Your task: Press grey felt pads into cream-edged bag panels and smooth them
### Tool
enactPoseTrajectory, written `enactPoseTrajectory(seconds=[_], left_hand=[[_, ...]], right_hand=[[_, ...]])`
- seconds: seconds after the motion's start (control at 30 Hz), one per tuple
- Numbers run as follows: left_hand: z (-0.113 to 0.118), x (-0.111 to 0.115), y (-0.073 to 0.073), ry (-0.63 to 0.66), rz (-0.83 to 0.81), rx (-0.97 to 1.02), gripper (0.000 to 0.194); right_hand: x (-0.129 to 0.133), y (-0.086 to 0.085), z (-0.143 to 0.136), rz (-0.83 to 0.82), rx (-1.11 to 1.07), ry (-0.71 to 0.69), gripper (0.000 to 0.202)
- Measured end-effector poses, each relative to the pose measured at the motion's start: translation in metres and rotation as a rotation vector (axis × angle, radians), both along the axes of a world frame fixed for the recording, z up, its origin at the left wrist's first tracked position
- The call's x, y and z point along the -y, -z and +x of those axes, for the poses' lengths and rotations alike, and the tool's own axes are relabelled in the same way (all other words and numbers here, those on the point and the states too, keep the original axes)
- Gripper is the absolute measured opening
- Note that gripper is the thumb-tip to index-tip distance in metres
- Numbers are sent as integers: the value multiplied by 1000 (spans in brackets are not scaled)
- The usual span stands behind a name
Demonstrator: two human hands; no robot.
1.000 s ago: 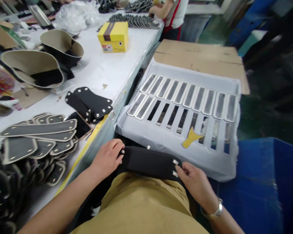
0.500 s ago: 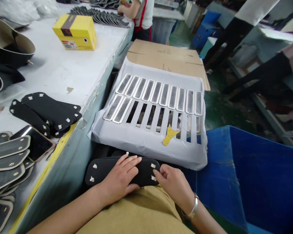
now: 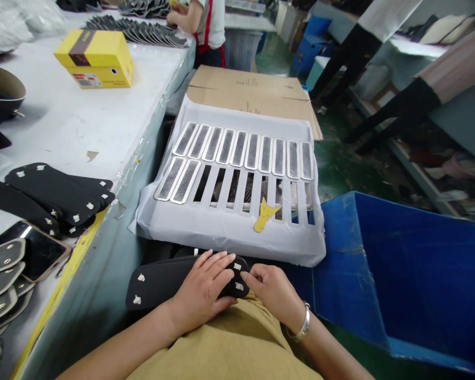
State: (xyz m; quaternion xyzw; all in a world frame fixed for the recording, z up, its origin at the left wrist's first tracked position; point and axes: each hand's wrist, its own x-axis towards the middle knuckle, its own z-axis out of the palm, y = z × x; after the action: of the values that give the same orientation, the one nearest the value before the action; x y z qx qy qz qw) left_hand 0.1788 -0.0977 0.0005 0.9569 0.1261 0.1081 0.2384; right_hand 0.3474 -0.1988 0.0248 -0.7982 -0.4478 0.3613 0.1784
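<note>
Across my lap lies a long black piece (image 3: 162,282) with rounded ends and small white tabs near its corners. My left hand (image 3: 206,285) rests flat on its right half, fingers spread. The curled fingers of my right hand (image 3: 271,290) touch its right end beside the white tabs; whatever they pinch is too small to make out. Just beyond, a white cloth-covered frame (image 3: 221,232) carries a full row of grey strips with white borders, two more strips at the left of the second row, and open slots. A yellow cut-out (image 3: 266,215) sits among the slots.
On the white table (image 3: 103,116) at left are a yellow box (image 3: 98,60), black pieces (image 3: 51,192), a phone (image 3: 34,248) and grey pieces (image 3: 0,285). Cardboard (image 3: 249,92) is behind the frame, a blue bin (image 3: 419,274) at right. A person (image 3: 206,31) works at the far table.
The whole view has shifted, so most things appear further left. My left hand has moved slightly right along the black piece; my right hand stays at its right end.
</note>
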Motion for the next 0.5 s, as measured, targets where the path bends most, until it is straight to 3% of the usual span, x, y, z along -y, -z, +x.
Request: enactPoseTrajectory(seconds=[0.17,0.37,0.5], left_hand=[[-1,1,0,21,46,-10,40],[-3,3,-4,19,50,-27,37],[-2,5,-6,26,60,-57,36]], right_hand=[[-2,2,4,35,5,-17,37],[13,19,20,-100,-592,55,32],[28,25,20,25,-687,209,36]])
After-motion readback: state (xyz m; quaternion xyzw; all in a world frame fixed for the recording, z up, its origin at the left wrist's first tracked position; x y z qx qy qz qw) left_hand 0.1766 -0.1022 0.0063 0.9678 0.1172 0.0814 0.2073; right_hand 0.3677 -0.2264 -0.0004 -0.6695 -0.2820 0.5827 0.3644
